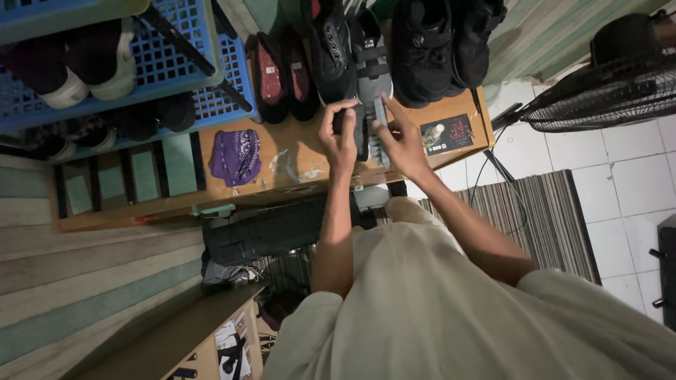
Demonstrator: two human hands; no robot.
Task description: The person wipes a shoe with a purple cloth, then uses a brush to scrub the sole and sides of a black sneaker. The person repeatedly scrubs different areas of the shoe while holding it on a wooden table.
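A grey and black strap sandal lies on a wooden shelf top among other shoes. My left hand pinches a dark strap end at the sandal's near side. My right hand grips a grey strap right beside it, fingers curled around it. Both hands meet over the sandal's near end, which they partly hide. To the left of the sandal stands a black lace-up sneaker. A pair of black sneakers stands to its right.
Dark slip-ons with red insoles and a purple cloth lie on the shelf top, and a small dark card near its right corner. Blue baskets hold shoes at left. A fan, striped rug and black bag are nearby.
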